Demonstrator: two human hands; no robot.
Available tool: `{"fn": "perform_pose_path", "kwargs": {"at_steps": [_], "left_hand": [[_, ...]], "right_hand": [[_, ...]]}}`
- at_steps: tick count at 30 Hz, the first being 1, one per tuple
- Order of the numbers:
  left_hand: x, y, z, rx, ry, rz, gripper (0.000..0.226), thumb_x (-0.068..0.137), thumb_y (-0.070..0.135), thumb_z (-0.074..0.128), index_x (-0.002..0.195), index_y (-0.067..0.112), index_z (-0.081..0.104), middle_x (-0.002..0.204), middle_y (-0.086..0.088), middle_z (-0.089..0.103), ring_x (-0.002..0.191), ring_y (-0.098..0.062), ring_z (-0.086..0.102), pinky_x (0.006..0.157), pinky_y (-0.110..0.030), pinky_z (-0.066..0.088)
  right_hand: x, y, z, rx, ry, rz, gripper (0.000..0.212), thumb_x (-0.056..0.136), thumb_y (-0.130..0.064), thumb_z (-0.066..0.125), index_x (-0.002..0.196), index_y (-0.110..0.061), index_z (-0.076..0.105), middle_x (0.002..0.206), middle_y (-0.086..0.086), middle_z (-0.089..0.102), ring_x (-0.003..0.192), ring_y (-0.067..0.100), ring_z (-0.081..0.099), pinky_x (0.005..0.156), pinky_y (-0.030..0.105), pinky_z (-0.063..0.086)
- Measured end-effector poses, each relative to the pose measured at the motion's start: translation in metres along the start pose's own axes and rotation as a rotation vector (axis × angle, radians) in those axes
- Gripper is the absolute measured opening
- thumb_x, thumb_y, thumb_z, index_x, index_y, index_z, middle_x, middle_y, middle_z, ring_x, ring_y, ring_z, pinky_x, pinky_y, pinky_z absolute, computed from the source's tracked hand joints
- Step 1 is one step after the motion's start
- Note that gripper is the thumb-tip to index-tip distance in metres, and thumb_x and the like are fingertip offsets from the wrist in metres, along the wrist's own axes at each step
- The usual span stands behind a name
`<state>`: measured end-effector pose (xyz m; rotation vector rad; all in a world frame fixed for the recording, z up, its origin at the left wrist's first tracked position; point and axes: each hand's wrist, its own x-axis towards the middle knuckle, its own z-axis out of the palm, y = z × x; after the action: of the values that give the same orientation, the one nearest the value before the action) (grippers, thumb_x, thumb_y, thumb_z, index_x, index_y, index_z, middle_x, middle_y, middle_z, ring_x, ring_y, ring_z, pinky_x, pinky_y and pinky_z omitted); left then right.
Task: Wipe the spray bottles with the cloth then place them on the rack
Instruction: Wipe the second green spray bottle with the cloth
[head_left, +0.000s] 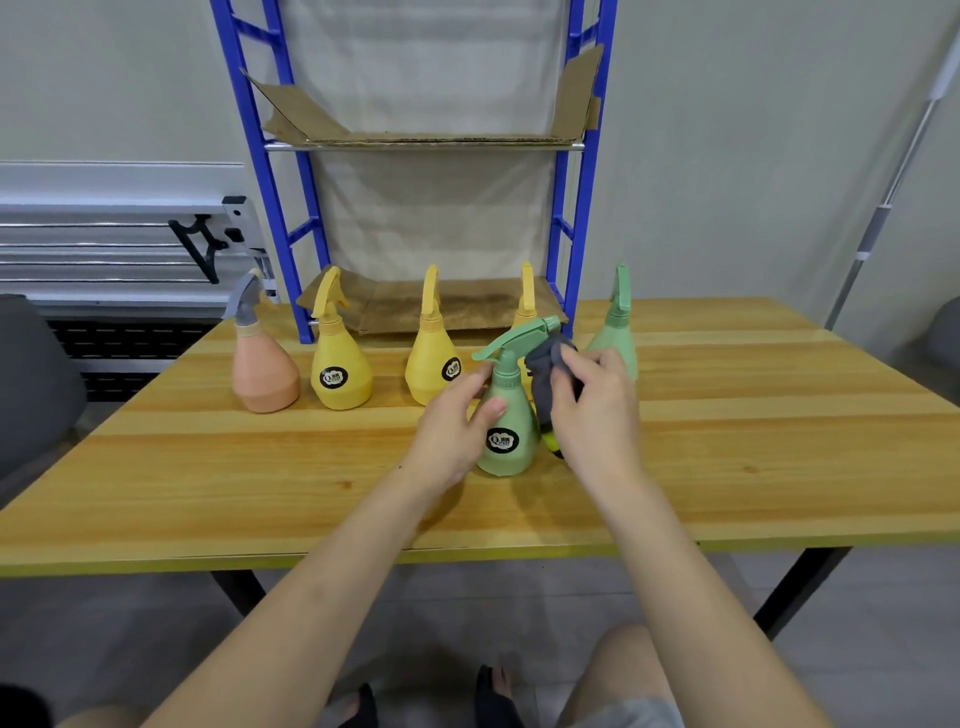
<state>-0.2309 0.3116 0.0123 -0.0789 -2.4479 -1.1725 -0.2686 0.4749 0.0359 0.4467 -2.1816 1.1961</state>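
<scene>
The wiping step is judged to be in hand. A green spray bottle (506, 415) standing on the surface (208, 467) is steadied at its neck by the left hand (457, 421), fingers curled round it, while a grey cloth (548, 374) is pinched in the right hand (597, 405) and pressed against the nozzle. Next, the body should be wiped before the bottle is lifted to the blue rack (566, 218) behind.
</scene>
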Motion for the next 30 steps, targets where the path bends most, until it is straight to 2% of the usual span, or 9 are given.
{"fn": "perform_pose_path", "kwargs": {"at_steps": [6, 9, 12, 16, 17, 19, 21, 26, 30], "left_hand": [[0.003, -0.002, 0.001, -0.001, -0.017, 0.007, 0.055, 0.103, 0.029, 0.057, 0.153, 0.014, 0.042, 0.152, -0.001, 0.051, 0.137, -0.015, 0.048, 0.117, -0.043, 0.039], [0.004, -0.003, 0.0, 0.002, -0.024, 0.023, 0.054, 0.104, 0.028, 0.057, 0.153, 0.012, 0.041, 0.151, -0.003, 0.05, 0.137, -0.015, 0.048, 0.117, -0.041, 0.038], [0.004, -0.005, -0.004, -0.006, -0.025, 0.036, 0.053, 0.103, 0.026, 0.057, 0.152, 0.012, 0.043, 0.149, -0.004, 0.052, 0.134, -0.015, 0.049, 0.116, -0.041, 0.039], [0.003, -0.01, -0.006, -0.038, -0.044, 0.025, 0.051, 0.104, 0.027, 0.055, 0.153, 0.016, 0.043, 0.149, 0.002, 0.053, 0.136, -0.01, 0.048, 0.116, -0.04, 0.04], [0.002, -0.01, -0.005, -0.053, -0.039, 0.011, 0.05, 0.104, 0.026, 0.055, 0.153, 0.019, 0.044, 0.148, 0.004, 0.054, 0.136, -0.009, 0.049, 0.116, -0.04, 0.041], [0.001, -0.01, -0.003, -0.096, -0.002, -0.024, 0.046, 0.104, 0.022, 0.054, 0.149, 0.022, 0.047, 0.146, 0.008, 0.056, 0.135, -0.006, 0.05, 0.114, -0.04, 0.043], [-0.001, -0.008, 0.0, -0.141, 0.06, -0.06, 0.039, 0.104, 0.018, 0.055, 0.142, 0.023, 0.05, 0.139, 0.011, 0.059, 0.131, -0.002, 0.051, 0.112, -0.037, 0.045], [0.002, -0.002, -0.001, -0.098, 0.271, -0.051, 0.025, 0.1, 0.014, 0.062, 0.118, 0.031, 0.059, 0.12, 0.006, 0.058, 0.109, -0.007, 0.058, 0.101, -0.033, 0.049], [0.002, 0.011, -0.005, -0.13, 0.333, 0.0, 0.023, 0.098, 0.017, 0.064, 0.118, 0.029, 0.063, 0.117, 0.007, 0.059, 0.103, 0.0, 0.057, 0.093, -0.021, 0.048]], "right_hand": [[0.009, 0.015, -0.017, -0.027, -0.176, 0.153, 0.026, 0.102, -0.021, 0.055, 0.119, -0.025, 0.074, 0.102, 0.001, 0.055, 0.096, 0.022, 0.058, 0.08, 0.034, 0.047], [0.022, 0.003, -0.022, 0.041, -0.186, 0.12, 0.028, 0.102, -0.019, 0.054, 0.113, -0.033, 0.075, 0.106, 0.0, 0.056, 0.098, 0.015, 0.055, 0.084, 0.03, 0.043], [0.023, -0.003, -0.017, 0.078, -0.21, 0.107, 0.029, 0.102, -0.019, 0.054, 0.122, -0.029, 0.072, 0.107, -0.001, 0.055, 0.102, 0.015, 0.055, 0.09, 0.03, 0.044], [0.015, 0.016, -0.018, 0.086, -0.328, 0.168, 0.029, 0.103, -0.016, 0.051, 0.12, -0.027, 0.072, 0.107, 0.002, 0.058, 0.098, 0.017, 0.056, 0.074, 0.024, 0.042], [0.013, 0.019, -0.02, 0.108, -0.352, 0.161, 0.03, 0.103, -0.016, 0.05, 0.117, -0.029, 0.073, 0.108, 0.003, 0.061, 0.1, 0.018, 0.058, 0.075, 0.024, 0.045], [0.012, 0.021, -0.026, 0.133, -0.376, 0.148, 0.032, 0.102, -0.014, 0.05, 0.118, -0.031, 0.072, 0.112, 0.005, 0.062, 0.105, 0.019, 0.058, 0.082, 0.029, 0.047], [0.009, 0.02, -0.031, 0.119, -0.386, 0.147, 0.033, 0.103, -0.013, 0.051, 0.124, -0.029, 0.07, 0.115, 0.005, 0.061, 0.108, 0.019, 0.056, 0.085, 0.029, 0.042], [0.002, 0.016, -0.043, 0.15, -0.465, 0.105, 0.037, 0.102, -0.011, 0.052, 0.123, -0.035, 0.071, 0.108, 0.002, 0.058, 0.103, 0.013, 0.055, 0.082, 0.022, 0.04], [-0.005, 0.016, -0.045, 0.216, -0.457, 0.094, 0.038, 0.102, -0.011, 0.054, 0.127, -0.037, 0.069, 0.108, -0.003, 0.06, 0.108, 0.008, 0.056, 0.091, 0.023, 0.043]]}}
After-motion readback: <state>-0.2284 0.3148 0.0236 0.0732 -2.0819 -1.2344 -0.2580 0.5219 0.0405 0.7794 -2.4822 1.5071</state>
